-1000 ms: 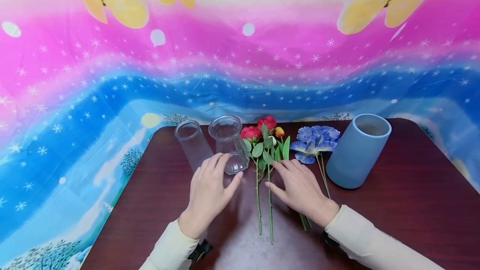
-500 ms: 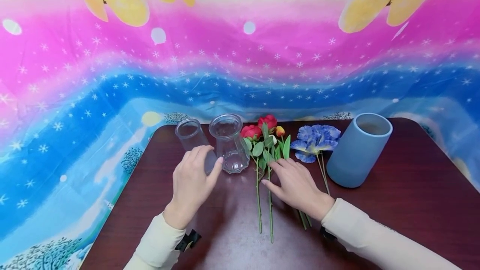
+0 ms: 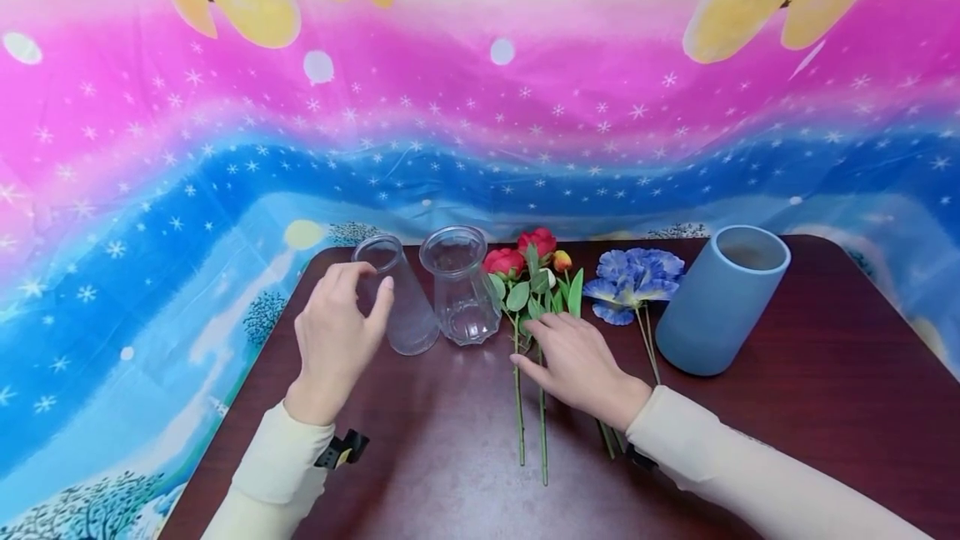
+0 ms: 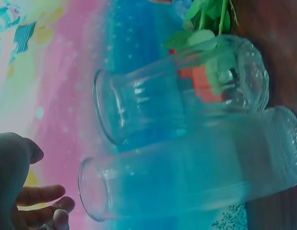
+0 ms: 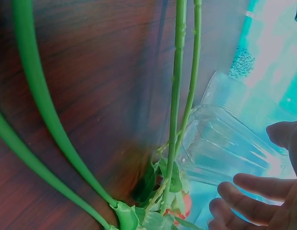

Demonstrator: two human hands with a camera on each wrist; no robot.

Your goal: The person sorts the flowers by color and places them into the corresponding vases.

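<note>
A dark red-brown table [image 3: 450,465] with a glossy finish, light pooling on its near part, stands against a printed cloth [image 3: 480,107] that covers the wall in pink, blue and cream, scattered with white snowflakes. Small trees are drawn along its lower edge.

Three containers stand toward the back of the table. Leftmost is a straight glass vase [image 3: 410,319]; just beside it, a flared glass vase [image 3: 459,298] with a faceted base (the left wrist view shows red and green through its wall, from the flowers beyond it). On the right stands a matte blue vase [image 3: 716,315], its depths too shadowed to make out. Between the glass and the blue vase lie red flowers [image 3: 503,263], an orange-yellow bud [image 3: 562,262] and blue flowers [image 3: 633,277], their stems pointing toward the person.

The left hand [image 3: 335,336], fingers relaxed and apart from the thumb, is near the straight glass vase's rim without touching. The right hand [image 3: 573,357], equally loose, hovers over the stems.
</note>
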